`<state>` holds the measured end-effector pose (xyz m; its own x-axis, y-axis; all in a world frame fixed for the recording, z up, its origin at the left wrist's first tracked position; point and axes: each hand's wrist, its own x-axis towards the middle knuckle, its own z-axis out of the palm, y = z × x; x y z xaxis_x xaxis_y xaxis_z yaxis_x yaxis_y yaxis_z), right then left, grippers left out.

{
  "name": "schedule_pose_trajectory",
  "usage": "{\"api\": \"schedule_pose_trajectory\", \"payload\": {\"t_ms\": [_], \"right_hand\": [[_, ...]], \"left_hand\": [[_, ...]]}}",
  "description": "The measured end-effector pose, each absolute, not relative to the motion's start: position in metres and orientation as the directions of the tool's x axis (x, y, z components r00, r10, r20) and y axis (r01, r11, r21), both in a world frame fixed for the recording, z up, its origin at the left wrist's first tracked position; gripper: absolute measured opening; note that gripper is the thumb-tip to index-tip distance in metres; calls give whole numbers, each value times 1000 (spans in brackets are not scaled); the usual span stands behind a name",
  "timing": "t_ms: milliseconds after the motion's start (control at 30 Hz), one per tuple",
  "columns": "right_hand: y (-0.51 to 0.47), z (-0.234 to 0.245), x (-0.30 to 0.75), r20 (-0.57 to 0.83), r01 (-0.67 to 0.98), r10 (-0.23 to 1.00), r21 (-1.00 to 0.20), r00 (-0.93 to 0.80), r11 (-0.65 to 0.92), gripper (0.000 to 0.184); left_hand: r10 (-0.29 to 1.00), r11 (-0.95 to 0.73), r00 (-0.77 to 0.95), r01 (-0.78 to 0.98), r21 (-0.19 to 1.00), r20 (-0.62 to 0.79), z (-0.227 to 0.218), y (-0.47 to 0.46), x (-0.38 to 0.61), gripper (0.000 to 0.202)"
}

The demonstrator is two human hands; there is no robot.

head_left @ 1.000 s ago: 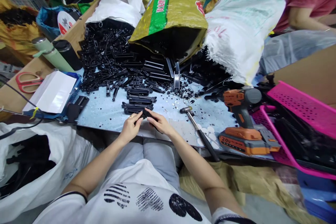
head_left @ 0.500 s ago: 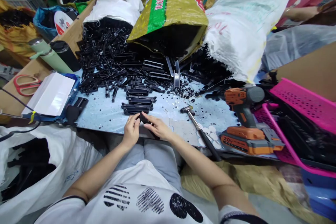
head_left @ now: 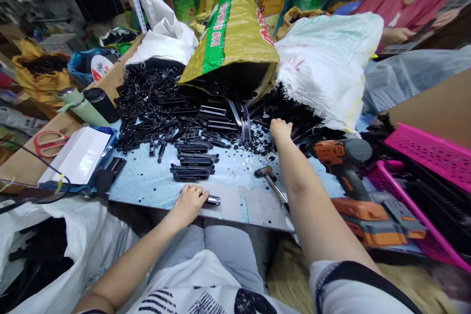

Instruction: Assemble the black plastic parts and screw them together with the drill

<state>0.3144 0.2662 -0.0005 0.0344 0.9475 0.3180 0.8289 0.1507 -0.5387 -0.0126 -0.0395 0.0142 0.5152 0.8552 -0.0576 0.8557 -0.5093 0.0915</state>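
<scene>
At the front edge of the table, my left hand (head_left: 188,204) is closed over a short dark part (head_left: 212,200) with a shiny rounded end; the rest of it is under my fingers. My right hand (head_left: 281,130) reaches far forward into black parts (head_left: 267,112) by the mouth of the white sack, its fingertips hidden among them. Three stacked rows of slim black bracket-like pieces (head_left: 193,171) lie just beyond my left hand. A hammer (head_left: 270,179) rests beside my right forearm, which covers part of its handle.
An orange cordless drill (head_left: 346,167) stands right of my arm, before a pink basket (head_left: 423,216). A yellow sack (head_left: 243,39) and a white sack (head_left: 331,54) spill black parts. Scissors (head_left: 49,142) and two bottles stand left. Other people are behind.
My hands were together over a small dark part near the edge. The right has since moved forward and right to the pile; the left stays near the edge. The view has tilted up.
</scene>
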Motion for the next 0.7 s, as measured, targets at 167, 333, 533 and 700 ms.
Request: {"api": "schedule_pose_trajectory", "payload": {"t_ms": [167,333,533,700], "right_hand": [[250,16,313,361,910,927,-345,-97,230,33],[172,21,284,315,880,869,-163,-381,445,28],[49,-18,255,64,727,754,-223,-654,650,33],[24,-13,231,-68,963,974,-179,-216,201,44]], "left_hand": [[915,-392,396,918,58,-76,8,-34,-25,41],[910,-401,407,912,84,-80,-2,-12,-35,34],[897,-425,434,899,101,-84,1,-27,-32,30],[897,-424,435,898,118,-80,1,-32,-16,23]]}}
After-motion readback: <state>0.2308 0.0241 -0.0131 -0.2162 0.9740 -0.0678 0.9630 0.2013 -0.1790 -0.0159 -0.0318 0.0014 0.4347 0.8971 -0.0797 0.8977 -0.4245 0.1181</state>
